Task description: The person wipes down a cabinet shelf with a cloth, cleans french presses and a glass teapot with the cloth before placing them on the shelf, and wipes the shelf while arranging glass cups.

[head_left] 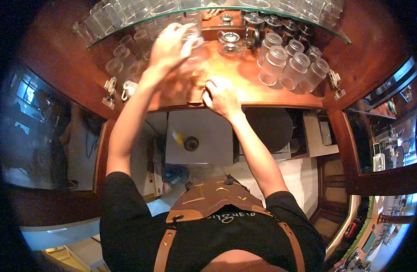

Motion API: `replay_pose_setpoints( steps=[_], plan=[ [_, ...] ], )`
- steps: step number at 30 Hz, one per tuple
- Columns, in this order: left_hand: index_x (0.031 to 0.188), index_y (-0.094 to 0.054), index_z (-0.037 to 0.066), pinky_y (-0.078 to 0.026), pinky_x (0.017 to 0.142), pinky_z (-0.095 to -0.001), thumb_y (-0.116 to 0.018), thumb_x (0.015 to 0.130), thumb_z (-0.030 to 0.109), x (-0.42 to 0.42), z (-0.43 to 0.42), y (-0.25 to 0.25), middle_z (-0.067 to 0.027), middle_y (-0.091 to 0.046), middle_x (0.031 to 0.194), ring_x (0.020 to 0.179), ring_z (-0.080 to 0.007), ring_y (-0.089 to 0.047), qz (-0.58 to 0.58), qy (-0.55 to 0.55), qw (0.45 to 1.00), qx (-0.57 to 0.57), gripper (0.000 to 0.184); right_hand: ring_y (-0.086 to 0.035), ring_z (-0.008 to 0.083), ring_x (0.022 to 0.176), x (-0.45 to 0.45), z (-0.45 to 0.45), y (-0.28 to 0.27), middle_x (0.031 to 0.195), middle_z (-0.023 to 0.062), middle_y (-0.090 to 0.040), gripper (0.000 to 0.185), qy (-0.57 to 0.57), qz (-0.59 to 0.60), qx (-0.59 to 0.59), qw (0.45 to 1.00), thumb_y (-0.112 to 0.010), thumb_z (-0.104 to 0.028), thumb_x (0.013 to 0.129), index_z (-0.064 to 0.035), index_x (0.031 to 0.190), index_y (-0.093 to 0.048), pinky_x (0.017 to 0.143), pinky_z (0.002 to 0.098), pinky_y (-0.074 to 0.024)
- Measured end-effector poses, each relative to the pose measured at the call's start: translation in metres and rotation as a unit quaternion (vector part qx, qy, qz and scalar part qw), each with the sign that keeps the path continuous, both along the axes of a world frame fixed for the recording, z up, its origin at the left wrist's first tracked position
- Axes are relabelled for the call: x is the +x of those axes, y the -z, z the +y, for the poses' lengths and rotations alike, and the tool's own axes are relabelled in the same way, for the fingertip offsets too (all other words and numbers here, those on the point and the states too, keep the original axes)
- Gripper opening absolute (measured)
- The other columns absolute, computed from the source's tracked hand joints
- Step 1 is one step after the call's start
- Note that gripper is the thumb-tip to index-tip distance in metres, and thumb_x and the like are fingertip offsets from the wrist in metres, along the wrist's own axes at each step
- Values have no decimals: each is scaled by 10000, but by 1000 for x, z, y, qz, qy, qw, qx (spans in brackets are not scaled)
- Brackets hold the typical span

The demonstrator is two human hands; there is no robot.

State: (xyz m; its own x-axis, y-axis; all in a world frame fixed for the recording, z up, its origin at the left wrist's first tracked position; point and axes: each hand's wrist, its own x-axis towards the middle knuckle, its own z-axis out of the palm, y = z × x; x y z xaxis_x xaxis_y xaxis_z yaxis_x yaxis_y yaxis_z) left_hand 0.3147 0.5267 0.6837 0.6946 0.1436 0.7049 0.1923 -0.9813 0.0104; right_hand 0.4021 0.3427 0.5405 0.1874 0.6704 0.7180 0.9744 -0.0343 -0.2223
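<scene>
My left hand (167, 47) is raised inside the cabinet below the glass shelf, its fingers closed on a clear glass (192, 34) that is blurred by motion. At the front edge of the cabinet floor, my right hand (223, 96) has its fingers curled against the side of another clear glass (196, 90), which looks amber from the wood behind it. A lidded glass teapot (230, 44) stands further back, between and beyond the two hands.
Tall lidded ribbed jars (273, 65) crowd the right side, with French presses (253, 29) behind. Overhead, a glass shelf (127, 28) carries many glasses. A white cup (129, 89) sits at left. Open glazed doors flank me; a sink (199, 136) lies below.
</scene>
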Motion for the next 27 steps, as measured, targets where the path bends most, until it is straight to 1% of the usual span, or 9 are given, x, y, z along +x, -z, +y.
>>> replay_pose_setpoints(
  steps=[6, 11, 14, 15, 17, 18, 19, 23, 27],
  plan=[
    [1276, -610, 84, -481, 946, -436, -646, 873, 324, 95, -56, 31, -173, -595, 1121, 1052, -351, -596, -64, 155, 981, -95, 470, -602, 292, 1110, 0, -7, 6, 1181, 78, -656, 269, 42, 10, -52, 998, -682, -238, 817, -113, 1055, -675, 964, 438, -488],
    [1300, -594, 110, -481, 946, -447, -657, 883, 337, 131, -75, 39, -171, -582, 1139, 1060, -349, -598, -12, 139, 986, -92, 479, -590, 311, 1180, 4, -1, 26, 1252, 85, -637, 339, 61, 47, -113, 991, -618, -326, 894, -133, 1171, -637, 1002, 455, -491],
    [1309, -583, 110, -487, 927, -473, -652, 883, 379, 142, -78, 44, -173, -574, 1141, 1062, -349, -600, 4, 133, 986, -98, 508, -642, 314, 1100, 11, 10, 37, 1223, 105, -656, 393, 95, 84, -303, 944, -565, -406, 927, -146, 1218, -610, 915, 478, -531],
    [1339, -563, 127, -486, 937, -465, -655, 882, 366, 145, -80, 46, -171, -577, 1146, 1063, -352, -599, 17, 119, 989, -88, 524, -689, 313, 938, 10, 7, 38, 1010, 143, -696, 263, 98, 52, -256, 960, -592, -333, 855, -123, 973, -695, 845, 457, -553],
    [1385, -526, 155, -487, 942, -468, -653, 881, 369, 146, -82, 45, -163, -580, 1134, 1052, -351, -602, 26, 105, 991, -73, 562, -722, 332, 769, 13, 7, 32, 879, 178, -726, 323, 89, 0, -299, 950, -544, -370, 877, -102, 917, -719, 763, 460, -561],
    [1351, -542, 149, -487, 943, -471, -655, 880, 383, 148, -81, 47, -168, -586, 1129, 1063, -353, -604, 10, 118, 990, -80, 538, -706, 351, 761, 18, 10, 30, 962, 175, -715, 442, 81, -23, -386, 919, -469, -480, 971, -106, 1107, -660, 752, 485, -547],
    [1328, -551, 149, -487, 942, -471, -659, 880, 399, 150, -80, 48, -174, -591, 1122, 1070, -356, -604, 2, 124, 988, -89, 525, -705, 346, 758, 10, 7, 36, 887, 201, -711, 449, 101, 3, -227, 969, -458, -478, 979, -88, 1020, -678, 734, 476, -540],
    [1270, -567, 110, -488, 929, -484, -680, 875, 473, 154, -78, 51, -192, -613, 1128, 1044, -373, -619, -35, 136, 986, -87, 549, -696, 352, 777, 14, 8, 34, 867, 147, -718, 476, 113, -51, -315, 941, -469, -513, 971, -88, 1038, -672, 709, 495, -518],
    [1230, -588, 49, -506, 844, -456, -711, 821, 515, 136, -74, 48, -173, -638, 1069, 975, -346, -637, -87, 130, 987, 25, 632, -709, 347, 769, 9, 6, 30, 821, 150, -722, 353, 123, -38, -205, 970, -564, -411, 904, -96, 868, -719, 729, 481, -535]
  ],
)
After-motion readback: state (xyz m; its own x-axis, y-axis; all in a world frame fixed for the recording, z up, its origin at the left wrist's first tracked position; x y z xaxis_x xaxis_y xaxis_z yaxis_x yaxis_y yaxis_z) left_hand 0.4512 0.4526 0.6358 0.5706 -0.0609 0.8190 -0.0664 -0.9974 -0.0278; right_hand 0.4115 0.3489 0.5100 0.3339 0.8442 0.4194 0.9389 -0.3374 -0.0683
